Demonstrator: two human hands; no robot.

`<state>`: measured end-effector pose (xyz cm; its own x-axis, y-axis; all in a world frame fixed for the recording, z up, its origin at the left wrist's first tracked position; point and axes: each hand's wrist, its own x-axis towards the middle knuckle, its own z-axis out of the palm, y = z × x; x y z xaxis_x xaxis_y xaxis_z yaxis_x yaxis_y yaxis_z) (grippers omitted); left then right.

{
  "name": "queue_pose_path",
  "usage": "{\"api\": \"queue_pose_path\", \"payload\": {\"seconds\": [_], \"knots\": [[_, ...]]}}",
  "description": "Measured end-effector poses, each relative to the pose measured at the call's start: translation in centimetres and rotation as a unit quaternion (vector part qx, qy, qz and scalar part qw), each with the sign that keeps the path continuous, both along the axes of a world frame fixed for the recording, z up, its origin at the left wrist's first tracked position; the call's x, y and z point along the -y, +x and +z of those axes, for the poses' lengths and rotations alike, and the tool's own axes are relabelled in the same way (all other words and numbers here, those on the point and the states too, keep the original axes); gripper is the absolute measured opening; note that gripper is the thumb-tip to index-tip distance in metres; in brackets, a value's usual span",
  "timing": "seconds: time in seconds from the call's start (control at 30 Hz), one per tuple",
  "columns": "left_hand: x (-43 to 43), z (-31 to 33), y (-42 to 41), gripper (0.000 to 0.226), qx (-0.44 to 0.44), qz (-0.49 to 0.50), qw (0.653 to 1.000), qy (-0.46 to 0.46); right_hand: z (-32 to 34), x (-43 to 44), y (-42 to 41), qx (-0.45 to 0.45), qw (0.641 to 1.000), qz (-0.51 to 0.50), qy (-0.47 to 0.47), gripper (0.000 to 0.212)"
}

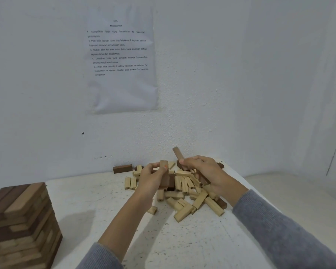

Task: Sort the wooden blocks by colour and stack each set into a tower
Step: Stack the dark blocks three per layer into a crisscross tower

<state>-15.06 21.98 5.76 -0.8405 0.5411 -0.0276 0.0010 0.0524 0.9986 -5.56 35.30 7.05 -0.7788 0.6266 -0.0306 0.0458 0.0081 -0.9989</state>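
- Wooden blocks (184,193) lay in a loose pile on the table (192,239) against the wall, mostly pale with a few dark ones mixed in.
- My left hand (150,176) was closed around a brown block (164,171), held upright.
- My right hand (202,169) gripped a dark block (177,153), tilted above the pile.
- A tower (21,224) stood at the table's left edge.
- Judged step: picking out dark blocks; next, carrying them to the tower squarely.

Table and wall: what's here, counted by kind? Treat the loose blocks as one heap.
Stacked tower: 1
Heap of loose blocks: 1
Hands: 2, the left hand and the right hand
Printed sheet: 1
Total: 5
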Motion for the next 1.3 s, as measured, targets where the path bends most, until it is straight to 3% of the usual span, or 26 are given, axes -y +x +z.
{"api": "queue_pose_path", "payload": {"seconds": [0.27,0.47,0.67,1.0,1.17,1.3], "knots": [[4.6,0.2,1.4,0.026,-0.034,-0.003,0.999,0.001,0.1,4.6,1.7,0.006,0.997,0.044,0.059,0.029],[8.1,-0.4,2.6,0.015,-0.033,0.031,0.999,0.008,-0.6,6.9,2.6,-0.044,0.997,0.054,-0.025,0.022],[12.0,-1.7,3.6,0.028,-0.037,0.012,0.999,-0.032,-2.3,9.4,4.0,-0.028,0.996,0.068,-0.057,0.024],[16.5,-4.1,4.9,0.038,-0.061,-0.141,0.981,-0.121,-5.3,12.7,4.6,0.046,0.989,0.095,0.101,0.012],[16.6,-4.6,5.1,0.039,-0.121,-0.130,0.974,-0.141,-5.9,14.0,4.1,0.070,0.979,0.106,0.156,0.013],[16.8,-5.0,4.8,0.037,-0.174,-0.117,0.961,-0.179,-5.0,14.5,3.9,0.118,0.991,0.058,0.034,0.032]]}}
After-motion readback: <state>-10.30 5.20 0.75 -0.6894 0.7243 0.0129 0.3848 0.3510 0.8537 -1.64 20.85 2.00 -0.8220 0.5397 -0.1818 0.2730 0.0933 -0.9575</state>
